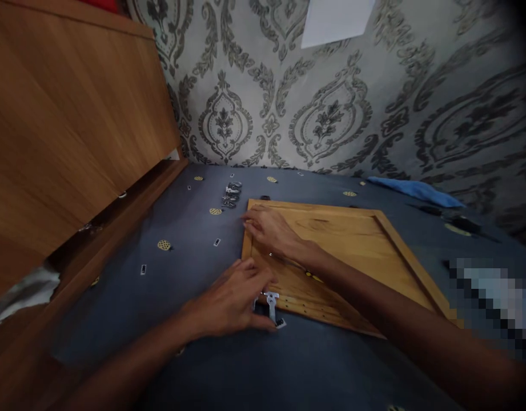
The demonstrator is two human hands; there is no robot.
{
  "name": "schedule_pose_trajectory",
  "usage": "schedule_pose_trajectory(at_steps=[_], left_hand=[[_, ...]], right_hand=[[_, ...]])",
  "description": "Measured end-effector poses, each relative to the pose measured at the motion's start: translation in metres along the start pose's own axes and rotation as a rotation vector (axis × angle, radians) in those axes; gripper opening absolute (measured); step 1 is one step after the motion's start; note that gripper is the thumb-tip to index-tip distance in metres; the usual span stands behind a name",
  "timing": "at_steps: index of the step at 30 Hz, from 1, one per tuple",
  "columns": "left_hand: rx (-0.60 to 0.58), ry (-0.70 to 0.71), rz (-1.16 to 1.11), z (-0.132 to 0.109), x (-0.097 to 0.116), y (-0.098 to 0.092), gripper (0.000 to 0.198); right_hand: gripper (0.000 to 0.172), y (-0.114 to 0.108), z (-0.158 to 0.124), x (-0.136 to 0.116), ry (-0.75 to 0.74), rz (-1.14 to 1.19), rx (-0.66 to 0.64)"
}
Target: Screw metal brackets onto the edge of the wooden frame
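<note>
A framed wooden panel lies flat on a dark blue patterned cloth. My right hand rests on the panel's far left corner, fingers stretched out flat. My left hand is at the panel's near left corner, its fingers curled around a small silver metal bracket that stands against the panel's edge. A little heap of silver metal fittings lies on the cloth beyond the panel's far left corner.
A wooden cabinet rises along the left, and patterned wallpaper backs the surface. A blue cloth and dark objects lie at the far right. A blurred-out patch covers the right edge.
</note>
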State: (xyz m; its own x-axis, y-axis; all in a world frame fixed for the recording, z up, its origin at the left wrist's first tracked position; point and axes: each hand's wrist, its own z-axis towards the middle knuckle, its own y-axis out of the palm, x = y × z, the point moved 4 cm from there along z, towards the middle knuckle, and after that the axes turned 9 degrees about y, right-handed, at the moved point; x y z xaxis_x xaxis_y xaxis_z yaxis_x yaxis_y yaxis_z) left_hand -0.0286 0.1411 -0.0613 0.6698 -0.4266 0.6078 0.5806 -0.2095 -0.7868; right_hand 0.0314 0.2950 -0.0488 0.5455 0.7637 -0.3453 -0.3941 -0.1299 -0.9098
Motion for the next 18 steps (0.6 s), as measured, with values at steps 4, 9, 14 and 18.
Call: schedule_pose_trajectory(at_steps=[4,9,14,18], left_hand=[[0.020,0.027,-0.029,0.000,-0.001,0.000,0.052],[0.042,0.035,-0.023,-0.001,-0.004,0.002,0.054],[0.036,0.040,-0.017,0.000,-0.006,0.004,0.054],[0.031,0.050,-0.015,0.001,-0.005,0.004,0.050]], right_hand=[[0.029,-0.004,-0.014,0.014,0.039,-0.075,-0.030],[0.026,0.014,0.003,0.019,0.021,-0.149,-0.088],[0.034,0.040,0.053,0.011,0.038,-0.197,-0.061],[0.036,0.053,0.076,0.011,0.070,-0.196,-0.038]])
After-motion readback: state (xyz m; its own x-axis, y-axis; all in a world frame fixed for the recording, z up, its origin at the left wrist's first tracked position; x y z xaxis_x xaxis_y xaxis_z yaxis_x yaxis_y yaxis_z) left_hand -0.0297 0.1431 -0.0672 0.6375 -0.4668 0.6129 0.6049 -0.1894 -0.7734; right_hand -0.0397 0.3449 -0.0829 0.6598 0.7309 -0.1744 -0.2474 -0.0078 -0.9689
